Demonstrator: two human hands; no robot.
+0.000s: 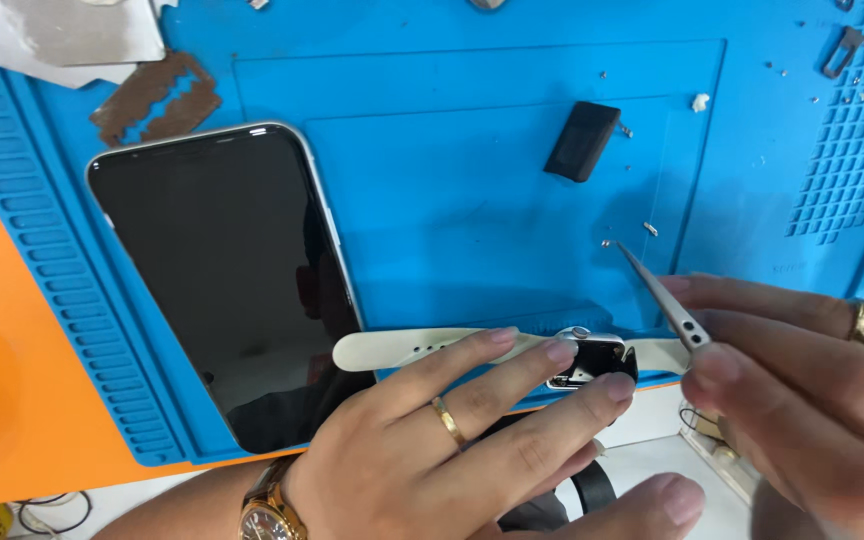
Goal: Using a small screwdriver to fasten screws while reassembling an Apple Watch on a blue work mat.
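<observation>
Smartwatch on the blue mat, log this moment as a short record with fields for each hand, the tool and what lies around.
Surface: blue repair mat on an orange table
Left hand: fingers pressing on the smartwatch with its white strap
Right hand: holding metal tweezers, tips pointing up-left, above the mat
Nearby: dark-screened phone left of the watch; small black block; rusty razor blade; tiny screws

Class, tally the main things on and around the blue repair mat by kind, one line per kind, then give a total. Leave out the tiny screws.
Phones: 1
Smartwatches with pale strap: 1
Tweezers: 1
Razor blades: 1
Small black blocks: 1
Blue mats: 1
Hands, left and right: 2
Total: 8
</observation>
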